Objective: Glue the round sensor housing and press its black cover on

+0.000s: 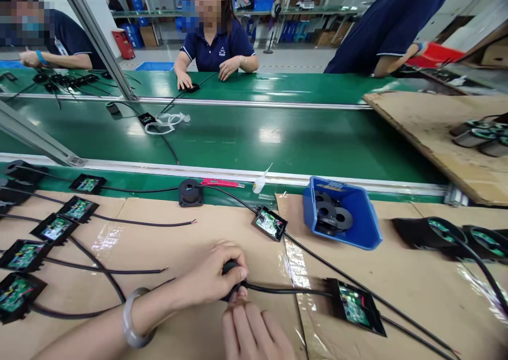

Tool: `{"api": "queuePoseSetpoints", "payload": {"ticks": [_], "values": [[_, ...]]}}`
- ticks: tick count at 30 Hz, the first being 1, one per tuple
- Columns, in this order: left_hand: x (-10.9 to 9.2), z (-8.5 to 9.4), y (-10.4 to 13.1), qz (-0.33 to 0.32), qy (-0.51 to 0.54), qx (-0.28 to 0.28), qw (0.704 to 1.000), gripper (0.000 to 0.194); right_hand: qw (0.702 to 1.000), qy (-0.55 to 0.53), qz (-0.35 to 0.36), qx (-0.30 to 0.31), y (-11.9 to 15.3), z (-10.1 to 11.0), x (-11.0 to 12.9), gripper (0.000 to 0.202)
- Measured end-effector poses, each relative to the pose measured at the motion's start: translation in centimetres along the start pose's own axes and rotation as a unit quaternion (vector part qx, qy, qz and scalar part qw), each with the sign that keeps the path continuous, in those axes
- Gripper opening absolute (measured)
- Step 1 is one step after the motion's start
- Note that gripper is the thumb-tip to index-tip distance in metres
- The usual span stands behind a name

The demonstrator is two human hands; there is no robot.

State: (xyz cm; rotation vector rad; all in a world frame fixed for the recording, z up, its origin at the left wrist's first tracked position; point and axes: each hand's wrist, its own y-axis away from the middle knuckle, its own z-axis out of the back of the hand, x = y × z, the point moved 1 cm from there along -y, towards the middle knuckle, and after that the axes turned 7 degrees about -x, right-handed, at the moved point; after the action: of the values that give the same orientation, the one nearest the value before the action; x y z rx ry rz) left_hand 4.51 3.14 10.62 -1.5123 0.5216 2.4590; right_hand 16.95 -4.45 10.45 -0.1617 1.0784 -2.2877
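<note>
Left hand [212, 275] grips a small round black plastic part [231, 269] on a black cable [286, 290] near the cardboard-covered bench's [178, 238] front edge, while right hand [254, 333], fingers loosely curled, touches it from below.

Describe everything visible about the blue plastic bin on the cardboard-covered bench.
The blue plastic bin is open-topped, tipped so its mouth faces left toward the person. It rests on the cardboard sheet beside the green conveyor belt. Inside lie several round black ring-shaped parts. No hand touches it; a black cable passes in front.
</note>
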Motion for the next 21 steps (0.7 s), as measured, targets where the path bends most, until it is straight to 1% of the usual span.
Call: {"api": "queuePoseSetpoints", "payload": {"ticks": [3,7,10,12,14,18,21], "values": [[-0.1,-0.8,0.8,-0.003,0.007,-0.044,0.999,0.020,0.999,-0.052,0.008,0.004,-0.1,0.7,-1.5,0.043],[0.2,-1.5,1.9,-0.009,0.016,-0.091,0.996,0.025,0.988,-0.152,0.014,0.019,2.2,1.3,-2.8,0.040],[0.5,-1.6,2.1,-0.018,0.016,-0.103,0.994,0.025,0.972,-0.229,-0.044,0.012,4.0,1.7,-3.1,0.033],[0.7,-1.6,2.0,-0.021,0.019,-0.101,0.994,0.025,0.960,-0.268,-0.075,0.013,4.5,1.9,-3.1,0.030],[0.8,-1.4,1.8,-0.023,0.022,-0.097,0.995,0.024,0.961,-0.269,-0.065,0.016,4.3,2.1,-2.9,0.028],[0.7,-1.1,1.5,-0.027,0.026,-0.090,0.995,0.025,0.981,-0.187,-0.025,0.047,3.0,1.7,-2.0,0.029],[0.7,-1.0,1.4,-0.030,0.030,-0.086,0.995,0.026,0.991,-0.128,-0.012,0.040,2.2,1.1,-1.1,0.031]]}}
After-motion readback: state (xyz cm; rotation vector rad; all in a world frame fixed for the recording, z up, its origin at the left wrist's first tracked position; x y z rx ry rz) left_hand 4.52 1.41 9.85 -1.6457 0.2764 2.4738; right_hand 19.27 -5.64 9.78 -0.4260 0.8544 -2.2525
